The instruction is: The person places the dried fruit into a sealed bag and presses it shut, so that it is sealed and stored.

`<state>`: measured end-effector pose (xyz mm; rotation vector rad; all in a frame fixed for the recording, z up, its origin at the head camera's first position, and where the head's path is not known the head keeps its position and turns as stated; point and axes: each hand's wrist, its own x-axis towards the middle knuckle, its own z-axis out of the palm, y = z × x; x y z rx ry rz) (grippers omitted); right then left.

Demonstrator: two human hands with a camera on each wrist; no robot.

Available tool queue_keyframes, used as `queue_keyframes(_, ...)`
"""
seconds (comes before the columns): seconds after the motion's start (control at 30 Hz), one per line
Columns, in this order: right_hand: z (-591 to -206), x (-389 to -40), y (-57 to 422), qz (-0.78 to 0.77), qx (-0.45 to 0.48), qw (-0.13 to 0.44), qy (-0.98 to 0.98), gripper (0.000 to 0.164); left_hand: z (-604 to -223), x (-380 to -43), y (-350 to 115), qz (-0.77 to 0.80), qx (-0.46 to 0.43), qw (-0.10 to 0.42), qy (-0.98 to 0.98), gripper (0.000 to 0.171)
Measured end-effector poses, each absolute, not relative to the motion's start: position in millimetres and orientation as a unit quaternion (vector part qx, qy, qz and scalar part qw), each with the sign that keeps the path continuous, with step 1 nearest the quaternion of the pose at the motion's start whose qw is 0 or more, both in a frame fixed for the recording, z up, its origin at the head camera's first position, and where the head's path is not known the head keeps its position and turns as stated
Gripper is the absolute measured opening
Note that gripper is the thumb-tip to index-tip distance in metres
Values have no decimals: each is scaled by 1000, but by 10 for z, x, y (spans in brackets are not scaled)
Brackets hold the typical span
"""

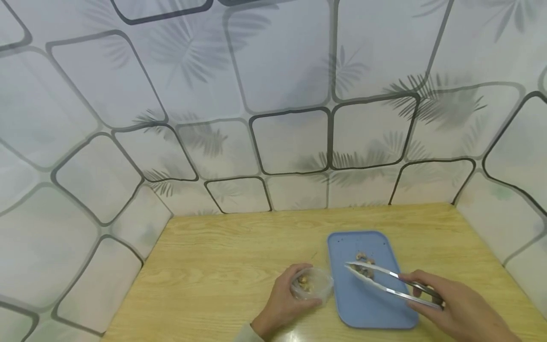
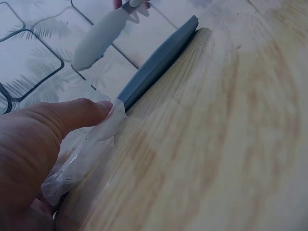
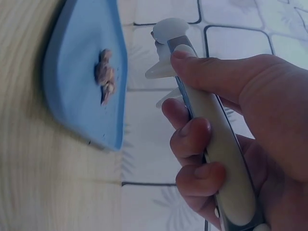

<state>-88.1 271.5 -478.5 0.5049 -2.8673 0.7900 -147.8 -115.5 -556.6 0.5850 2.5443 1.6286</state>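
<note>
My left hand [image 1: 279, 300] grips a clear plastic bag [image 1: 320, 283], its mouth facing up, beside the tray's left edge. Small yellowish-brown pieces [image 1: 304, 282] lie inside it. In the left wrist view the thumb presses on the crinkled plastic [image 2: 84, 149]. Tongs [image 1: 395, 293] with metal arms and pale tips are held in my right hand [image 1: 463, 304], fingers curled round the handle [image 3: 224, 159]. The tong tips hover over the blue tray [image 1: 363, 311], near a small heap of brown pieces [image 1: 361, 256]. Whether the tips pinch a piece cannot be told.
Both hands are above a light wood-grain table [image 1: 213, 266]. Patterned wall covering [image 1: 290, 142] rises behind it and along both sides. A few dark crumbs [image 1: 339, 240] lie at the tray's far end.
</note>
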Motion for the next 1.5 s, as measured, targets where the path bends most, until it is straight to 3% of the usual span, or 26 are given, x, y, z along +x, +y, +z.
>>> queue_keyframes(0.37, -4685, -1020, 2310, 316, 254, 163, -899, 56, -5552, -1513, -1144, 527, 201, 21, 826, 76)
queue_keyframes(1.1, -4752, -1114, 1967, 359, 294, 104, -880, 52, -5574, -1512, -1137, 546, 198, 22, 814, 75)
queue_keyframes(1.5, -4788, -1107, 1947, 369, 285, 114, -878, 57, -5591, -1485, -1166, 546, 194, 29, 814, 73)
